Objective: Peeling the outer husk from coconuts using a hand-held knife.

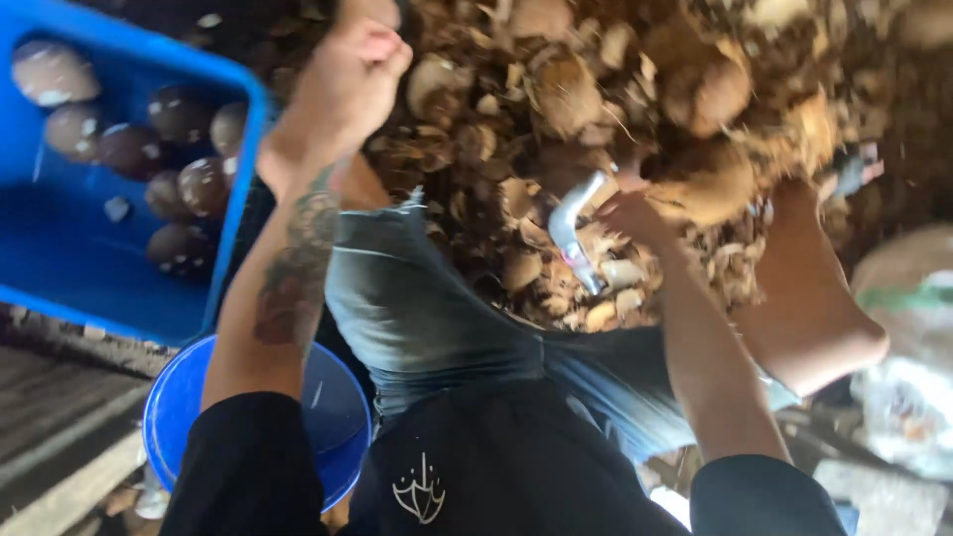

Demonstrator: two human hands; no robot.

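— I see a curved tool of shiny bare metal beside my right hand, and rough, fibrous husks

— And left?

— A smooth blue plastic crate, a glossy bucket

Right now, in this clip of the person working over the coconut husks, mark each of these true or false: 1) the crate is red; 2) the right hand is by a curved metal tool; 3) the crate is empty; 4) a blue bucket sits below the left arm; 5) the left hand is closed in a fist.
1) False: the crate is blue.
2) True: the right hand is at the curved metal tool, amid the husk pile.
3) False: it holds several dark round coconuts.
4) True: the blue bucket shows under the forearm.
5) True: the left hand is raised and clenched; what it grips is hidden.
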